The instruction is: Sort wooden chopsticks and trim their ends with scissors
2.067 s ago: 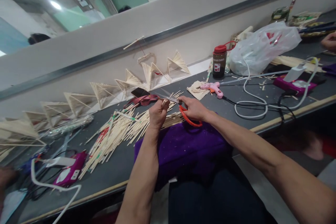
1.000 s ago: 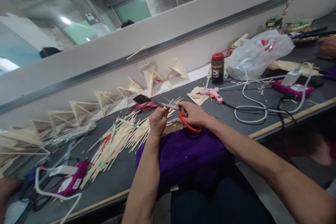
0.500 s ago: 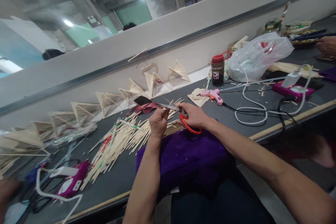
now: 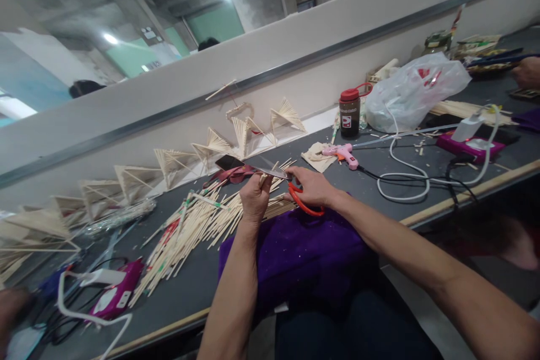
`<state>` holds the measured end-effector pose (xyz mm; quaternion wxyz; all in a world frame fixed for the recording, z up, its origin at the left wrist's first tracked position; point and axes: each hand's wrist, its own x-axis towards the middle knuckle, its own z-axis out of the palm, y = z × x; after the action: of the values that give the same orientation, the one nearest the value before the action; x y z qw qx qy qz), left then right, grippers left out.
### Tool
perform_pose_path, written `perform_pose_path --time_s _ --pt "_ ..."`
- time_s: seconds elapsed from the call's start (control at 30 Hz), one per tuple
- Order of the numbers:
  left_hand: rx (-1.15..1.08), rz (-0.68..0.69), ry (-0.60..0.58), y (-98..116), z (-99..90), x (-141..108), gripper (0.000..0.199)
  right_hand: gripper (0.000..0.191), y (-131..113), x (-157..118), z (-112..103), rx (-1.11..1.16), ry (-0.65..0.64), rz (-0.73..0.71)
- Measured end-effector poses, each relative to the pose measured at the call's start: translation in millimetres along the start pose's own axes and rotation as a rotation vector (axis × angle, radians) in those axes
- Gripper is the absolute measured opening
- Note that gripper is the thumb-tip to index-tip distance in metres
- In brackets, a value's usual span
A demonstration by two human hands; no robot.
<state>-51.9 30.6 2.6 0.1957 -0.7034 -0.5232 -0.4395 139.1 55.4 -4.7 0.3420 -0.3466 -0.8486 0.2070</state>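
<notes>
My right hand (image 4: 311,187) is closed round the orange handles of a pair of scissors (image 4: 305,206), whose blades point left toward my other hand. Pinched in my left hand (image 4: 255,196) is a short wooden stick (image 4: 264,176), its tip close beside the blades. Both hands are above the near edge of a pile of thin wooden sticks (image 4: 198,225), some with green or red marks. A purple cloth (image 4: 307,253) lies below my wrists. Behind the blades are a dark red strap (image 4: 230,175) and a black flat object (image 4: 229,162).
Folded stick shapes (image 4: 169,163) line the wall. A pink glue gun (image 4: 343,153), a red-capped bottle (image 4: 350,115) and a plastic bag (image 4: 413,93) stand right. Magenta power strips (image 4: 120,292) with cables lie at both sides. Other people's hands show at both edges.
The scissor blades have shifted slightly beside the stick. Both hands have stayed almost in place.
</notes>
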Motion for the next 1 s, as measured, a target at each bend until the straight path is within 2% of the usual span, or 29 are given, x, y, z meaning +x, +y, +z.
perform_pose_path --time_s 0.53,0.7,1.0 --pt "-0.005 0.044 -0.013 -1.4 -0.1 -0.5 0.009 0.059 2.5 1.2 1.3 0.019 -0.023 0.048" --pt "-0.031 0.077 -0.002 -2.1 -0.9 -0.6 0.010 0.061 2.7 0.6 1.8 0.038 -0.015 0.013" --pt "-0.069 0.114 -0.064 0.8 -5.9 1.3 0.019 0.064 5.9 1.0 1.7 0.065 0.000 -0.034"
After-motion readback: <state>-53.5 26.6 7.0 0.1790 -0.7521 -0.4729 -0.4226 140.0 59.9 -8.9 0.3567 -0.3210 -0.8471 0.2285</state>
